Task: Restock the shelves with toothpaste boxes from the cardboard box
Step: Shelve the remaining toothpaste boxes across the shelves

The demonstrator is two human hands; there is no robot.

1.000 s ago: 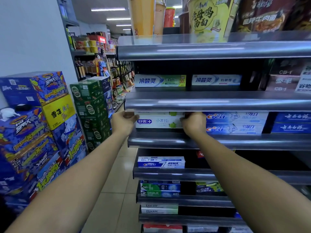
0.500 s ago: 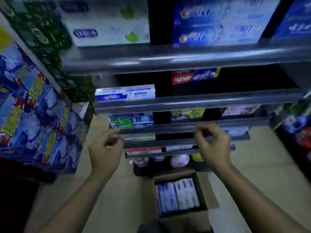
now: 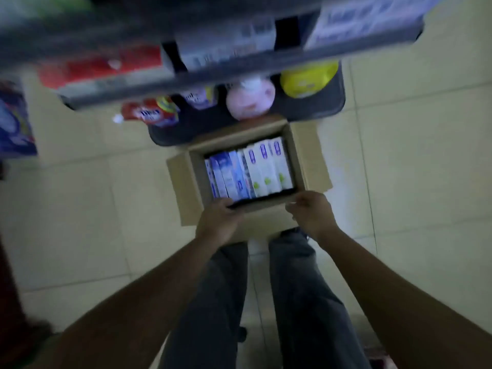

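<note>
Left hand [image 3: 221, 222], right hand [image 3: 311, 214], curled at cardboard box [image 3: 311, 155] near rim (grip unclear), toothpaste boxes [image 3: 255, 171] inside

open brown cardboard box [image 3: 183, 182] on the pale tiled floor [image 3: 80, 209], before the black shelf tray [image 3: 327, 107]. white and blue toothpaste boxes [image 3: 250, 171] stand side by side inside it. on the tray behind: red pouch [image 3: 149, 113] left, pink round bottle [image 3: 250, 102] centre, yellow round tub [image 3: 306, 81] right. grey metal shelf rail [image 3: 165, 85] overhangs the tray. left hand [image 3: 218, 222] and right hand [image 3: 311, 214] over the box's near rim, apart; contact unclear
</note>
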